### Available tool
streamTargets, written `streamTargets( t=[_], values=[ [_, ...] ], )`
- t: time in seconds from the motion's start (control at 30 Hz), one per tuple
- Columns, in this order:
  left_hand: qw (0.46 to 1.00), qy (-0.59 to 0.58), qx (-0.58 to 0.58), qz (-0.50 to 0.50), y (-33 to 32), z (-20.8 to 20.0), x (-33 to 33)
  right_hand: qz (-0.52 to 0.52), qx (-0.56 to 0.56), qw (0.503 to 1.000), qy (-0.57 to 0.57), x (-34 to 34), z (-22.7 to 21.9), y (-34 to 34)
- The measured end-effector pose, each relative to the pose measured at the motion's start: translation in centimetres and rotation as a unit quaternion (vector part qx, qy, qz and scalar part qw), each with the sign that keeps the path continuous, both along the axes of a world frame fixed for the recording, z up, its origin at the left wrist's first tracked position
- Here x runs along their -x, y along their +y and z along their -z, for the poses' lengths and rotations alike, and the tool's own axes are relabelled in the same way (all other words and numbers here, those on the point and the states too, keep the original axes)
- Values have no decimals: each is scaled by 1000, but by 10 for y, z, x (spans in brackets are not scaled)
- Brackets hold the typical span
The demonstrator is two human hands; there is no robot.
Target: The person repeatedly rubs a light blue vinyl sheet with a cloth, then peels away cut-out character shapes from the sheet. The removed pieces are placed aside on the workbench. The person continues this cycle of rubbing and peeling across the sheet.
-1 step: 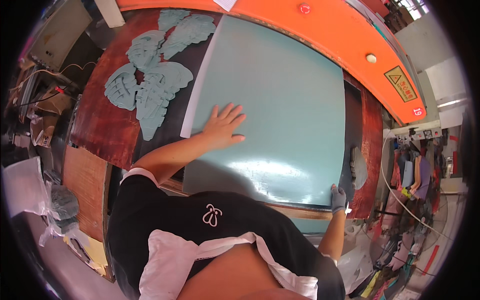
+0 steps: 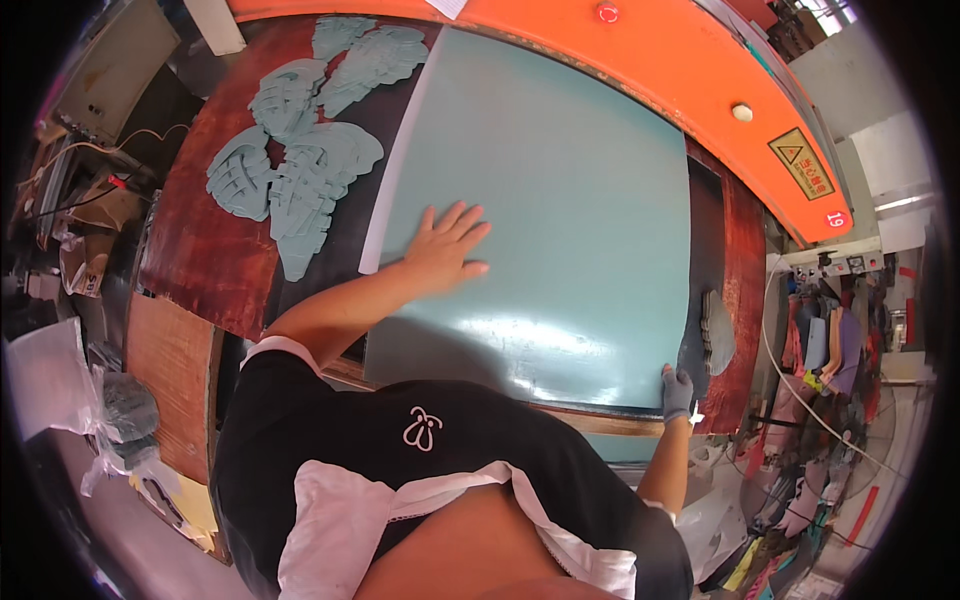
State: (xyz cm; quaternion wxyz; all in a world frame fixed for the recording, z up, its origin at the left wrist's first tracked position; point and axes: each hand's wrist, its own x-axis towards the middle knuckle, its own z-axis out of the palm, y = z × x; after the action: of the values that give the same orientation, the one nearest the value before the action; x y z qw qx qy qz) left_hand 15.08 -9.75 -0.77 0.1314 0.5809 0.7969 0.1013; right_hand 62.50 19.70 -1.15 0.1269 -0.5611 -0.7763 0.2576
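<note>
Two bare forearms reach forward from a person in a black shirt [image 2: 475,425] with a white line drawing on it. Nearest, the right hand [image 2: 677,393], in a grey glove, lies at the near right corner of a large pale blue-green sheet [image 2: 560,200]; whether its fingers pinch the edge or merely touch it cannot be made out. Farther in, the left hand [image 2: 447,250], ungloved, is spread with fingers apart on the sheet near its left side, grasping nothing. The sheet fills the middle of a red-brown table [image 2: 190,240], with dark matting visible on both sides and a whitish strip [image 2: 396,165] along its left edge. Right of the sheet, just beyond the gloved hand, stands a small stack of greyish pieces [image 2: 717,335]. Left of the sheet, well apart from both hands, lie piles of blue-green cut pieces [image 2: 320,185]. Across the far side runs an orange beam [image 2: 660,75], bearing a red button [image 2: 607,13], a pale knob [image 2: 741,112] and a yellow warning label [image 2: 801,163].
</note>
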Motion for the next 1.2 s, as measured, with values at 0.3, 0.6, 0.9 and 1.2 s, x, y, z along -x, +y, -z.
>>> streamTargets(
  t=[0.3,0.6,0.9,1.2],
  values=[
    [978,146,-23,-148,106,-26,106,9,-78,997,21,161,-29,100],
    [952,144,-66,-263,0,15,53,-9,-234,971,-56,165,-1,101],
    [917,54,-118,-378,-47,22,40,45,-74,996,25,139,1,82],
    [878,-8,-165,-449,-44,18,21,117,25,991,58,138,-1,94]
  ],
)
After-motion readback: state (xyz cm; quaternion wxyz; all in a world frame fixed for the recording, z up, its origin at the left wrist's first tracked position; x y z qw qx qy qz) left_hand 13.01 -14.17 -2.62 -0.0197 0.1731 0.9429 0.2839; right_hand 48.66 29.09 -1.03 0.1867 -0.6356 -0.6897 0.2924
